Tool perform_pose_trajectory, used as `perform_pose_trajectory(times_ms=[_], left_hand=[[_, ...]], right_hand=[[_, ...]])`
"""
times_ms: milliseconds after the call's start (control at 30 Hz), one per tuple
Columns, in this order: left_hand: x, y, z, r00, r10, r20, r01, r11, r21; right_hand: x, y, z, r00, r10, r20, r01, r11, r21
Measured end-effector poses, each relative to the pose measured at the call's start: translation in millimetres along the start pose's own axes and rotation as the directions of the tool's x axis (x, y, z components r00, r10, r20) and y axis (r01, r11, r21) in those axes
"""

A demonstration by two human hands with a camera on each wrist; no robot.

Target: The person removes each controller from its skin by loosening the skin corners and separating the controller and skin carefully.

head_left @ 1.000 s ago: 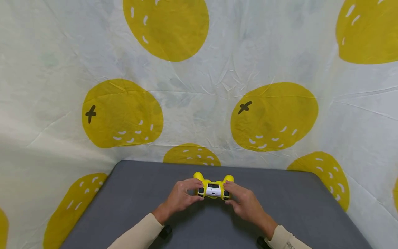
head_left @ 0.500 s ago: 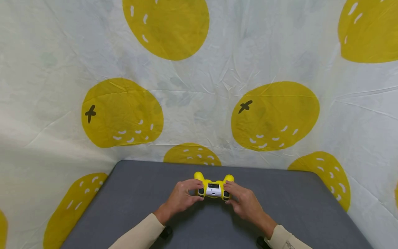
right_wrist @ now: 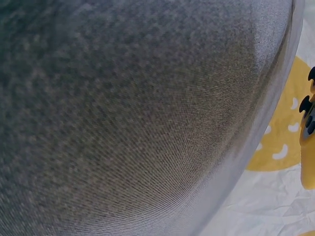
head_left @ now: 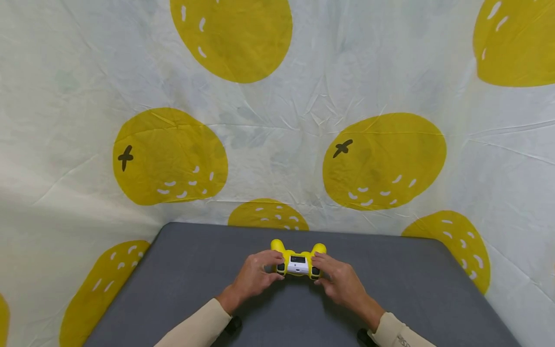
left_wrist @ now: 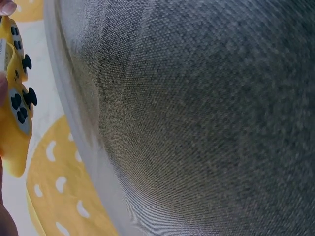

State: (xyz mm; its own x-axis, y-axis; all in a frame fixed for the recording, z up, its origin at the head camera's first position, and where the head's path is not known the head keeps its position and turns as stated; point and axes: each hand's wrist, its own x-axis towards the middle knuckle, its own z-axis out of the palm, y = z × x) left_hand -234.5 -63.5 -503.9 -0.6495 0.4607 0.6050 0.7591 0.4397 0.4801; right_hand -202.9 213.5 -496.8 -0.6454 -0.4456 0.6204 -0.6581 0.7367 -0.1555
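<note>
A yellow game controller (head_left: 297, 265) with a white panel and black triggers is held up over the table, its grips pointing away from me. My left hand (head_left: 255, 273) pinches its left end between thumb and fingers. At the other end my right hand (head_left: 343, 283) pinches it the same way. In the left wrist view the controller's button side (left_wrist: 19, 105) shows black thumbsticks turned toward the table. Only a grip and part of the thumbsticks of the controller (right_wrist: 308, 157) enter the right wrist view, where the right hand is out of frame.
A dark grey cloth-covered table (head_left: 204, 246) lies under the hands. Behind it and at both sides hangs a pale wrinkled sheet (head_left: 273, 164) printed with big yellow fruit shapes. Black wrist straps (head_left: 233, 326) show by the cream sleeves (head_left: 197, 325).
Both hands keep their hold on the controller in nearly the same place. The head view has shifted very slightly.
</note>
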Motion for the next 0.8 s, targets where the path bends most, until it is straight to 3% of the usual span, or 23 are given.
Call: perform_pose_trajectory(times_ms=[400, 667, 800], left_hand=[[-1.9, 1.3, 3.4, 0.998, -0.059, 0.015, 0.059, 0.998, 0.016], [-2.5, 2.0, 4.7, 1.000, -0.024, 0.005, 0.024, 0.998, 0.053], [-3.7, 2.9, 5.9, 0.999, -0.045, 0.015, 0.044, 0.998, 0.042]], right_hand=[[2.5, -0.2, 0.1, 1.000, -0.016, 0.004, 0.016, 1.000, -0.006], [1.8, -0.6, 0.3, 1.000, -0.022, 0.006, 0.022, 1.000, -0.013], [1.8, -0.8, 0.1, 1.000, -0.009, 0.025, 0.010, 1.000, -0.012]])
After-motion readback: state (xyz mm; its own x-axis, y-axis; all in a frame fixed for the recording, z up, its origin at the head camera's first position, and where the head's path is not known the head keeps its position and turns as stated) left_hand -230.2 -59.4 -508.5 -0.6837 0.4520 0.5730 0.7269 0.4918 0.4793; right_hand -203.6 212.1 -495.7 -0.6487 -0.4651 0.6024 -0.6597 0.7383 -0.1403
